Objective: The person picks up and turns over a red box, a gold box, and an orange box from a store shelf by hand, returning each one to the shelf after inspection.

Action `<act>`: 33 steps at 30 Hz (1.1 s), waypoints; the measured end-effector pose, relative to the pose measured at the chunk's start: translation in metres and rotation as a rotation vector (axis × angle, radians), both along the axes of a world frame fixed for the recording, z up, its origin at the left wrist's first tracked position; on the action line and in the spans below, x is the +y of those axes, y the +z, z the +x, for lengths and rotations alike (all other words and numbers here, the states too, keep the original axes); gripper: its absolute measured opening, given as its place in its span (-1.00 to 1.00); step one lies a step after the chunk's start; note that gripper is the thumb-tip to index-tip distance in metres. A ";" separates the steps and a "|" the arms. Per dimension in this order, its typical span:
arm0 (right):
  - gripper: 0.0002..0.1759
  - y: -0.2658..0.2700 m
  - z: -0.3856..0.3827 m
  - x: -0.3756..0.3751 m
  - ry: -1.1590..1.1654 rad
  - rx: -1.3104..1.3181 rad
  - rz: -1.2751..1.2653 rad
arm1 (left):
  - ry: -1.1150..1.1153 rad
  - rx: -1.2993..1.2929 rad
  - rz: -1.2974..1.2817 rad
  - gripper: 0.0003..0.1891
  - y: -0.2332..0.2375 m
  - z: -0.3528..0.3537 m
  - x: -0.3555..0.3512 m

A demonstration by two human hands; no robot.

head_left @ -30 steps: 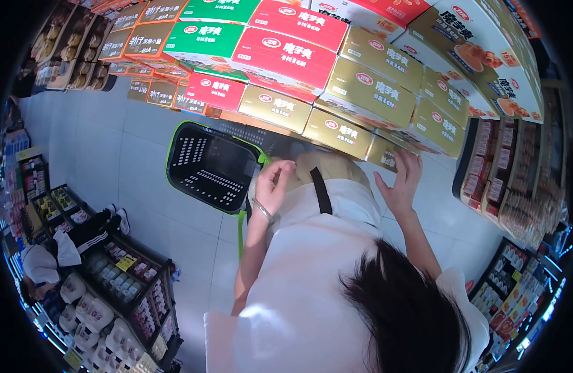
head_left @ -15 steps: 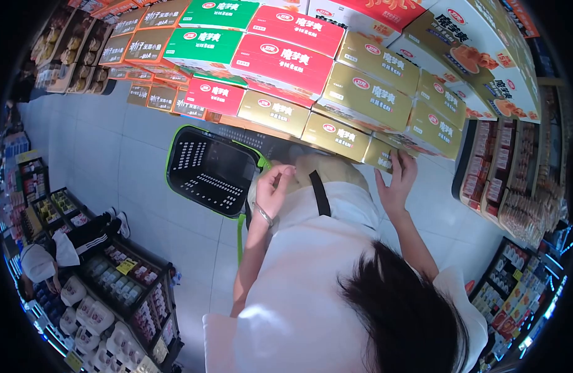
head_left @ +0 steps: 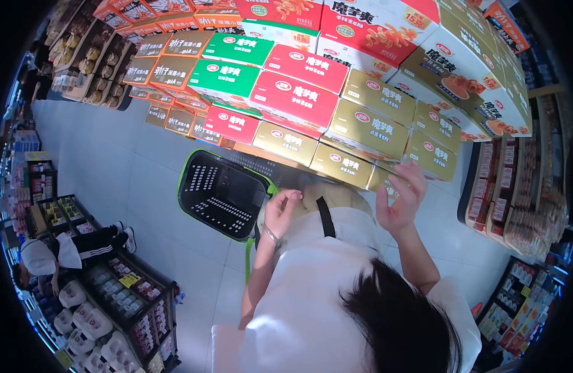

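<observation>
My left hand (head_left: 281,212) is in front of my waist, fingers curled in and thumb against them, with nothing visible in it. A bracelet circles that wrist. Just beside it is a black shopping basket (head_left: 196,202) with a green rim; its green handle passes by my left forearm, and how it hangs is hidden. Nothing shows inside the basket. My right hand (head_left: 401,198) is raised with its fingers apart, holding nothing. It is close in front of a gold snack box (head_left: 381,179) at the low right of the stack, partly covering it.
Stacked red boxes (head_left: 294,99), green boxes (head_left: 224,79) and gold boxes (head_left: 367,127) fill the display ahead. Hanging snack packets (head_left: 501,180) line a rack on the right. At left, a person (head_left: 81,245) is by a shelf of goods (head_left: 128,283).
My right hand has come off the gold box and opened, lifting slightly back. My left hand stays curled. The whole view has shifted, showing more of the upper stack.
</observation>
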State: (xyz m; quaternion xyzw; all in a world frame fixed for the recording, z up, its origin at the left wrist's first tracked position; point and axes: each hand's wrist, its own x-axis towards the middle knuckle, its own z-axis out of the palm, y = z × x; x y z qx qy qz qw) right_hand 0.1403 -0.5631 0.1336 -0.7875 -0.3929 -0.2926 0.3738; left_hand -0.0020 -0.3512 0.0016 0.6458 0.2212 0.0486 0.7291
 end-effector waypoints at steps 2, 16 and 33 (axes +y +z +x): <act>-0.57 0.021 0.015 0.012 -0.011 -0.036 -0.017 | 0.008 -0.003 -0.074 -0.78 -0.005 -0.001 0.001; -0.67 0.082 0.065 0.058 0.102 0.006 -0.068 | -0.029 0.041 -0.033 -0.78 -0.001 -0.007 0.000; -0.54 0.277 0.323 -0.077 -0.543 -0.452 -0.169 | -0.064 0.011 0.267 -0.81 0.010 -0.008 -0.006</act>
